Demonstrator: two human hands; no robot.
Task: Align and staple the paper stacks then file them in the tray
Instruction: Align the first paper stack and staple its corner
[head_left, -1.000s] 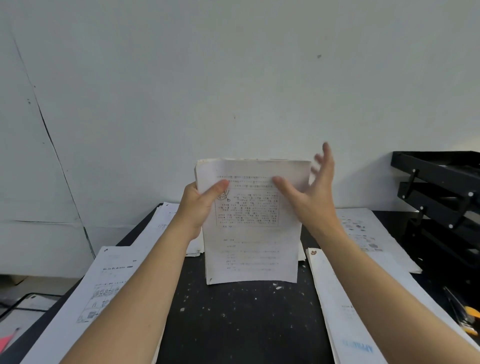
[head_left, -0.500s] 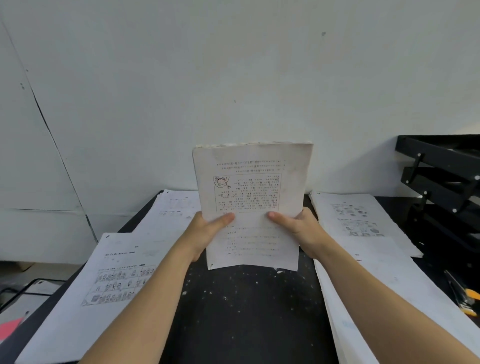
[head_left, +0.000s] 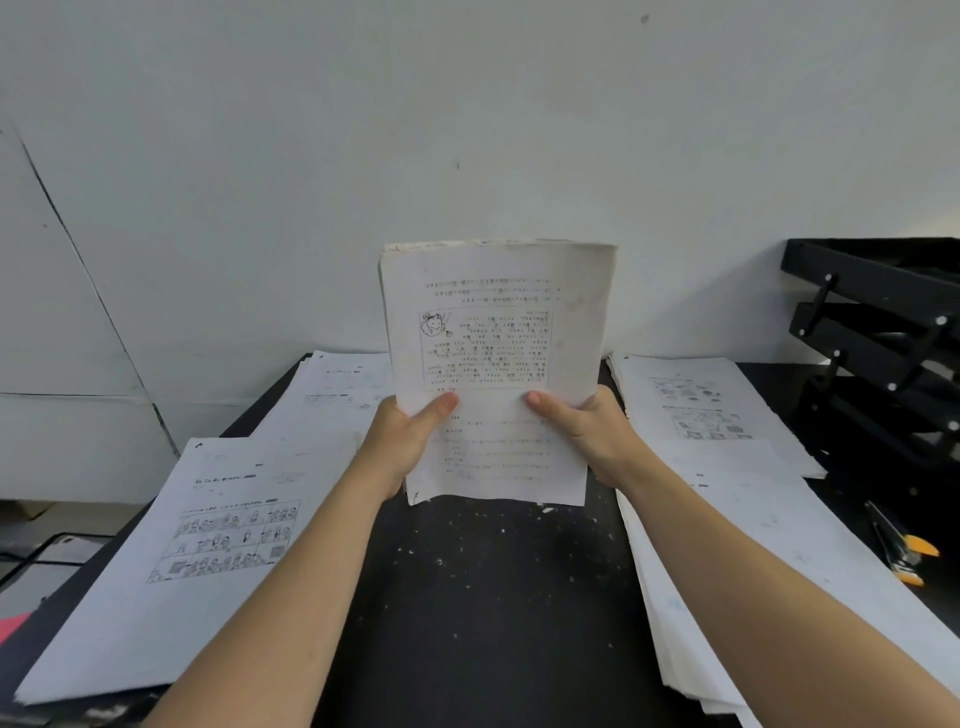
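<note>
I hold a stack of printed white paper (head_left: 496, 332) upright in the middle of the view, its bottom edge resting on the black table (head_left: 483, 597). My left hand (head_left: 410, 436) grips the stack's lower left side, thumb on the front page. My right hand (head_left: 587, 428) grips the lower right side the same way. The top sheet shows lines of text and a small cartoon drawing in a box. A black multi-tier file tray (head_left: 883, 338) stands at the right edge of the table. I see no stapler that I can name.
More paper stacks lie flat on the table: one at front left (head_left: 197, 551), one at back left (head_left: 332, 395), one at back right (head_left: 696, 405) and one at front right (head_left: 779, 571). A small orange and black tool (head_left: 904, 545) lies below the tray. A white wall stands behind.
My right hand came down from the stack's upper right edge, fingers spread, to grip its lower right side. My left hand also slid down to the lower left. The stack stayed upright.
</note>
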